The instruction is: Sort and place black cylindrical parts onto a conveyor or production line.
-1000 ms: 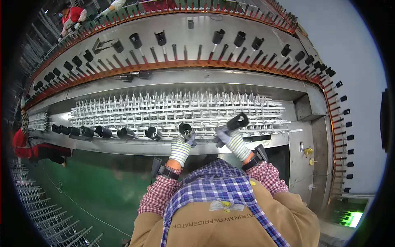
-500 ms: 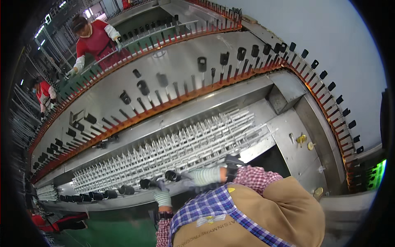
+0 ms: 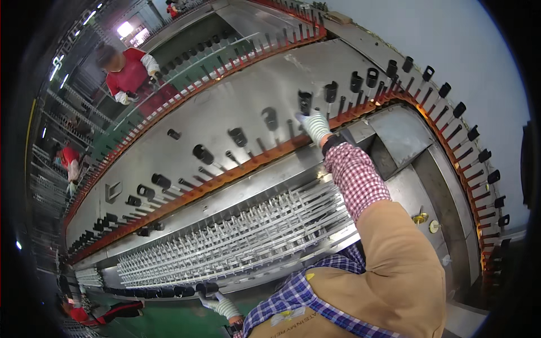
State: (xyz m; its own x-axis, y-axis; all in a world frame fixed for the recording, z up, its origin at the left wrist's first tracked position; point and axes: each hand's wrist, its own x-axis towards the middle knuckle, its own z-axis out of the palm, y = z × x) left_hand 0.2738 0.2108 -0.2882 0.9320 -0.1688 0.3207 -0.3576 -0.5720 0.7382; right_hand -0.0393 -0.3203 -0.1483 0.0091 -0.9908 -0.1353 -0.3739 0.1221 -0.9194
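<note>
My right hand (image 3: 313, 125), in a striped glove, reaches up to the line of red pegs. Its fingers close round the lower end of a black cup-shaped part (image 3: 305, 102) with a cut-out side, which stands upright above the pegs. Low in the view, my left hand (image 3: 221, 305), also gloved, is at the near edge of the metal trough. Its fingertips lie either side of another black cup-shaped part (image 3: 207, 288), at the right end of a row of such parts (image 3: 152, 293). The fingers' inner sides are partly hidden.
Silvery metal racks (image 3: 236, 242) with many short prongs fill the trough between my hands. An orange-edged conveyor track (image 3: 248, 164) curves round behind it, carrying pegs and black parts. A brass-coloured fitting (image 3: 420, 216) lies at right. Across the line works a person in red (image 3: 132, 73).
My right hand has moved from over the trough's near edge up to the peg line. My left hand appears lower in the view. The black parts on the track have shifted position.
</note>
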